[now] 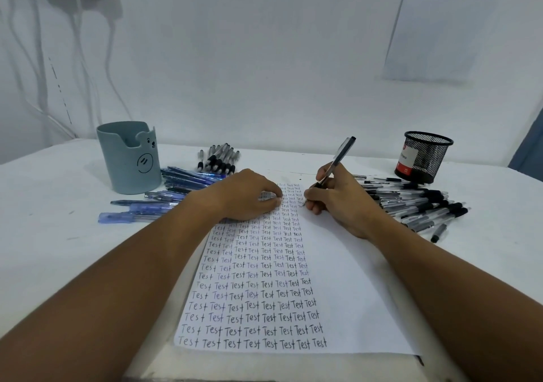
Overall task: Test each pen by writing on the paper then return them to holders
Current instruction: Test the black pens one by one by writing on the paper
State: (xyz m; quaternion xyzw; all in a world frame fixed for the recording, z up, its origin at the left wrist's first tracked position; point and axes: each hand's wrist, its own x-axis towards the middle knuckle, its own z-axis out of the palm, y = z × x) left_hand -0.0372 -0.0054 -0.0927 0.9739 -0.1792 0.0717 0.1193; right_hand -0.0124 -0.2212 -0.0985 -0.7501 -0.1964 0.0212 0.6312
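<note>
The white table (pixel 58 234) carries everything, and the paper (pixel 338 279) lies down its middle, its left columns filled with rows of "Test" while the right strip is bare — room for more lines. The left hand (pixel 249 196) rests on the sheet's upper part, fingers curled loosely down against it, holding nothing. The right hand (pixel 332 199) pinches a black pen (pixel 338 158), tip at the edge of the written columns near the top. Both holders look empty, as far as can be seen: the grey-blue cup (pixel 129 158) at far left, the black mesh cup (pixel 423 158) at far right. Blue pens (pixel 164 193) lie heaped beside the first, black pens (pixel 417 208) beside the second, a smaller bunch (pixel 219 158) behind. I judge testing well along, returning not begun — the piles crowd both hands' outward paths.
</note>
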